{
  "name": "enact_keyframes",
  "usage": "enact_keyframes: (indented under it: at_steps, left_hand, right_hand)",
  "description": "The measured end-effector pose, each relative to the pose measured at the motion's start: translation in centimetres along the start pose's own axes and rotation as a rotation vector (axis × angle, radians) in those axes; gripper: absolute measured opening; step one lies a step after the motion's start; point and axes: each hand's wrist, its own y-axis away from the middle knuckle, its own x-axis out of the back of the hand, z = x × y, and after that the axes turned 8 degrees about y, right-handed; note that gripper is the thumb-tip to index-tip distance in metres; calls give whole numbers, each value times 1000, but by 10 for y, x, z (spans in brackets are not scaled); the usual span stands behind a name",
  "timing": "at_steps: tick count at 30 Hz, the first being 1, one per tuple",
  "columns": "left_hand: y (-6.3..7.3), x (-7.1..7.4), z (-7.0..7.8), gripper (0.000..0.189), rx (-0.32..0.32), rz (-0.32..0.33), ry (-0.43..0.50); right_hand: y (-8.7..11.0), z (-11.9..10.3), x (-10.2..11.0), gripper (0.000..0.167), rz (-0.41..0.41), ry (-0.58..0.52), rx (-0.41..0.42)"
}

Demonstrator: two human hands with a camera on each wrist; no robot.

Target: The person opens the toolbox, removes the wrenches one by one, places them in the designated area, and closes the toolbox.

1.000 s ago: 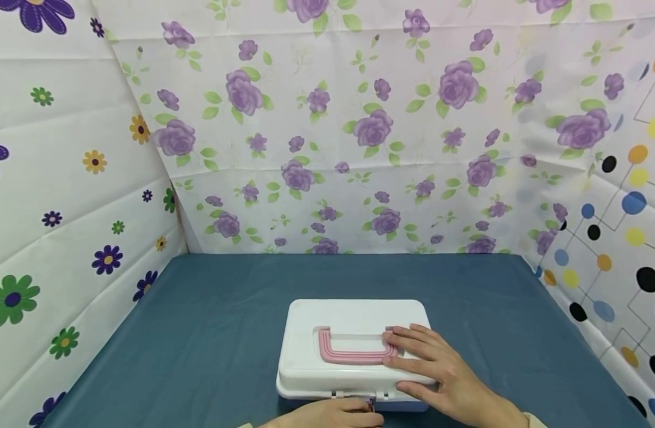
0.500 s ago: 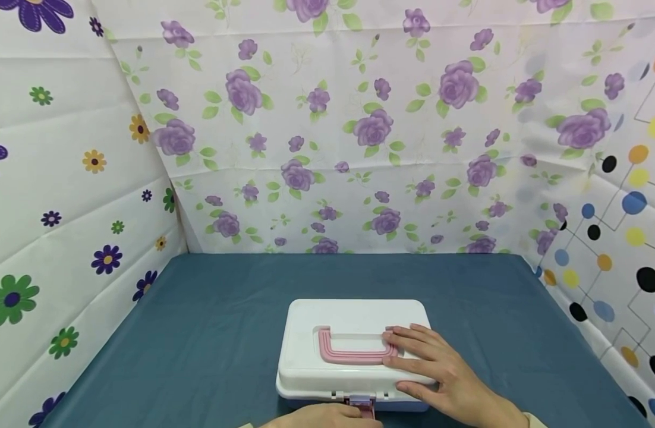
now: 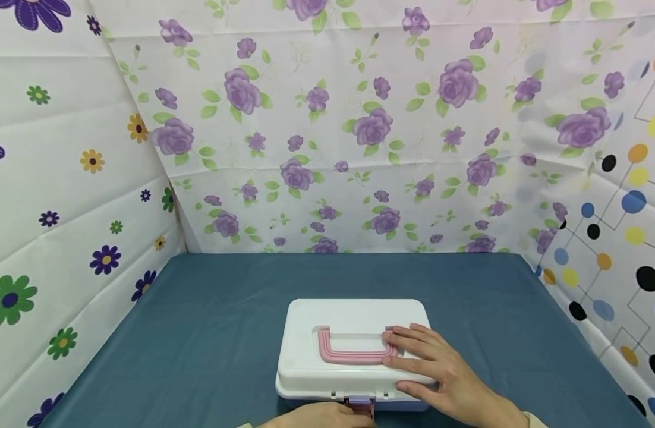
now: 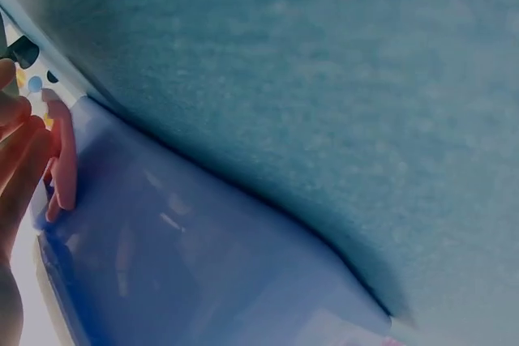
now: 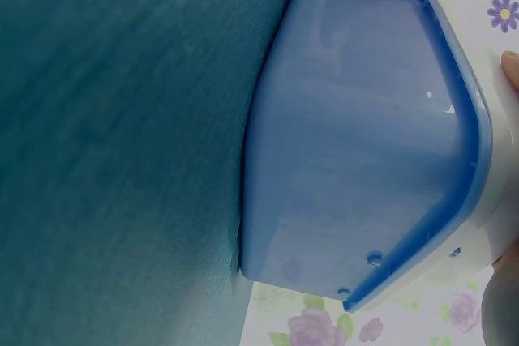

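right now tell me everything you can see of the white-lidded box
The box is rectangular, with rounded corners, and looks like plastic: a white lid over a blue base. A pink handle lies flat in a recess in the lid. The pink front latch appears tilted outward. The box sits level on the teal surface, long side to the front, lid down, contents hidden. The right hand rests on the lid and the handle's right end; the left hand touches the latch.

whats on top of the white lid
A pink handle lies flat on the white lid; the right grip rests over its right end and the lid beside it. Whatever the grip covers cannot be seen.
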Motion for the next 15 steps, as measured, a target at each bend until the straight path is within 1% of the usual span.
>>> enact_keyframes:
  at_steps: [1, 5, 7, 9, 10, 12, 15]
  left_hand:
    - [0, 0, 0, 22, 8, 2, 15]
    - [0, 5, -1, 25, -33, -5, -68]
    - [0, 10, -1, 28, -43, -1, -71]
    - [0, 16, -2, 31, -62, 14, -102]
    - [0, 18, -2, 32, -66, 29, -106]
    - [-1, 23, -1, 28, -82, 79, -138]
    - [-1, 27, 1, 21, -109, 170, -231]
  right_hand:
    - [0, 0, 0, 41, 0, 1, 0]
    - [0, 0, 0, 41, 2, 0, 3]
    - [0, 0, 0, 41, 2, -5, 3]
    - [-1, 0, 0, 41, 4, -10, 4]
    - [-1, 0, 0, 41, 5, -12, 4]
    - [-1, 0, 0, 41, 8, -18, 5]
    - [-1, 0, 0, 41, 9, -25, 5]
